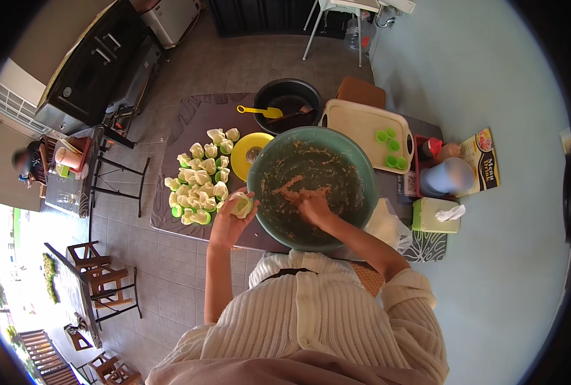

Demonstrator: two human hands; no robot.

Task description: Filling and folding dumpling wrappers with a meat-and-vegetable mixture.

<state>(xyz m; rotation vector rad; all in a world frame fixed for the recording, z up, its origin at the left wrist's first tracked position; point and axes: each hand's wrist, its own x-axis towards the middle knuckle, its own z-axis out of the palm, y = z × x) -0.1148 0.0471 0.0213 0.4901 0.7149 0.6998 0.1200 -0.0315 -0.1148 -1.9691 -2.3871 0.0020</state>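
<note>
My left hand (227, 224) holds a small green cup lined with a pale folded wrapper (241, 205), just left of a large green basin (371, 192). Inside the basin my right hand (313, 208) is down in a reddish-brown minced filling (292, 190); its fingertips are hidden in the mixture. More filling is smeared over the basin's walls. Left of the basin stand many wrapper-lined green cups (201, 178) in a close group. A yellow plate (240, 156) with a small clear object on it lies partly behind the basin's rim.
Beyond the basin are a black tub (261, 96) with a yellow spatula (272, 112) across its rim and a cream tray (353, 113) bearing several empty green cups (394, 145). A plastic bag (386, 226), a tissue box (425, 216) and a red caddy (418, 168) stand at right.
</note>
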